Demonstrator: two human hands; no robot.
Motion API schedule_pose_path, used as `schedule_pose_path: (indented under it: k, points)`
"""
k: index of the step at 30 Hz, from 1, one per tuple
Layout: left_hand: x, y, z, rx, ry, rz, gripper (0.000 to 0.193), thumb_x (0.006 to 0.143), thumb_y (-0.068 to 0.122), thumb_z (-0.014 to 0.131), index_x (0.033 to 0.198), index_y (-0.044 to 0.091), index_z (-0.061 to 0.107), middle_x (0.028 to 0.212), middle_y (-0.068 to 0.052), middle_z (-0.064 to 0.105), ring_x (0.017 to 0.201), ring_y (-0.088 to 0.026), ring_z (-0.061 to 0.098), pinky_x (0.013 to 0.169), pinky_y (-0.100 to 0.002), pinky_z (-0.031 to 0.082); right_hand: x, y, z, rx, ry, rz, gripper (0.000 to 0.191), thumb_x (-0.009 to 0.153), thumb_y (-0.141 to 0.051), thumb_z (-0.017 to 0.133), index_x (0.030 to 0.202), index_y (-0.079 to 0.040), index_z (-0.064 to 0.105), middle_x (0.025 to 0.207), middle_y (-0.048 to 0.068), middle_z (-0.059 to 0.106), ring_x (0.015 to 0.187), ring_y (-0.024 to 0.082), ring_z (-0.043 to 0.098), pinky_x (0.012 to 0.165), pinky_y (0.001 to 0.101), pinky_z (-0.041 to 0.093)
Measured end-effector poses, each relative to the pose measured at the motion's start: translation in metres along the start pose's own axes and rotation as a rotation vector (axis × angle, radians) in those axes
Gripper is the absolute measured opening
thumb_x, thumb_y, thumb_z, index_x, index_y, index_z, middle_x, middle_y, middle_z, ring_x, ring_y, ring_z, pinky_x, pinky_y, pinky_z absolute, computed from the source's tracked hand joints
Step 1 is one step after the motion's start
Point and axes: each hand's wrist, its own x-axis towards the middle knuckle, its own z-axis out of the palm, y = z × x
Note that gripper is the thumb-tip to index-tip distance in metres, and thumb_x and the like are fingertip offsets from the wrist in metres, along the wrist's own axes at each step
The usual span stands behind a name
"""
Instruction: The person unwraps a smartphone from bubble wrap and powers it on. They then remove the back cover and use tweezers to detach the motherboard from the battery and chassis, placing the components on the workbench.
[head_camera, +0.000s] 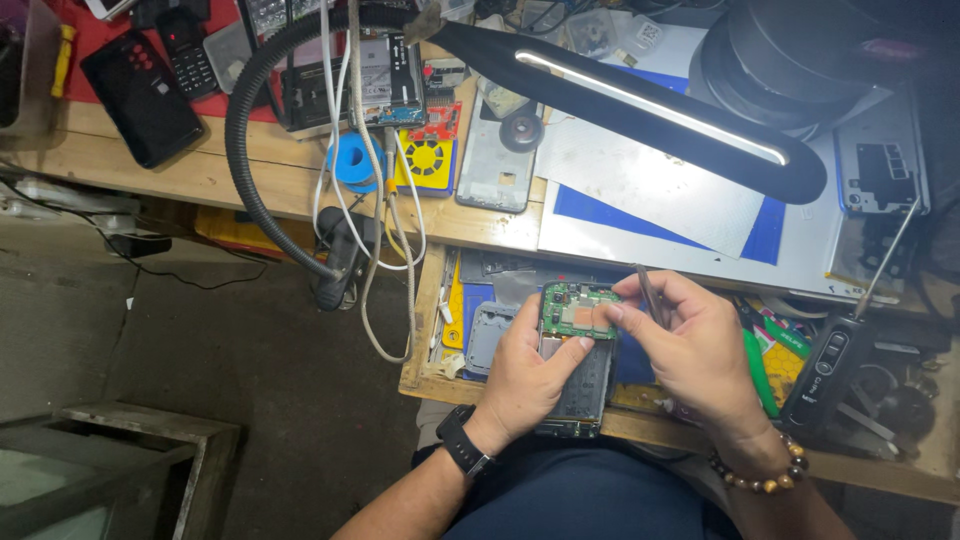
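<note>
Opened smartphone (575, 375), circuit board (578, 310) exposed, is steadied near the drawer (425, 330) by left hand (530, 375), fingers clamped; tweezers (648, 295) are pinched in right hand (690, 345) for board access.

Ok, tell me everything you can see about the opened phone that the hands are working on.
The opened phone has its back cover off, baring a green circuit board at the top and a dark inner frame below. It lies lengthwise toward the person, over the open drawer at the bench's edge. The left hand grips its left side, thumb laid across the middle. The right hand touches the board's right edge with its fingertips while holding slim metal tweezers, pointing up and away. Its lower end is hidden by the left hand.
</note>
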Motion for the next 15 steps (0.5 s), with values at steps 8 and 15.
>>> schedule_pose_path:
  k: [8, 15]
  points:
    - [0.001, 0.001, -0.002, 0.083, 0.011, -0.010, 0.032, 0.095, 0.006, 0.066, 0.125, 0.001, 0.059, 0.114, -0.007, 0.073, 0.108, -0.013, 0.068, 0.095, -0.029, 0.055, 0.003, 0.001, -0.006, -0.124, 0.012, 0.170, 0.019, 0.090, -0.016, 0.075, 0.106, -0.005, 0.080, 0.069, -0.004, 0.065, 0.058, 0.003, 0.044, 0.050, 0.0212, 0.036]
    - [0.001, -0.002, -0.001, 0.000, 0.008, -0.040, 0.033, 0.096, 0.007, 0.067, 0.127, 0.001, 0.057, 0.116, -0.008, 0.072, 0.109, -0.013, 0.067, 0.096, -0.028, 0.054, 0.006, 0.016, -0.009, 0.061, -0.027, 0.169, 0.015, 0.095, -0.014, 0.071, 0.102, -0.001, 0.076, 0.068, -0.007, 0.058, 0.055, 0.000, 0.040, 0.047, 0.0193, 0.030]
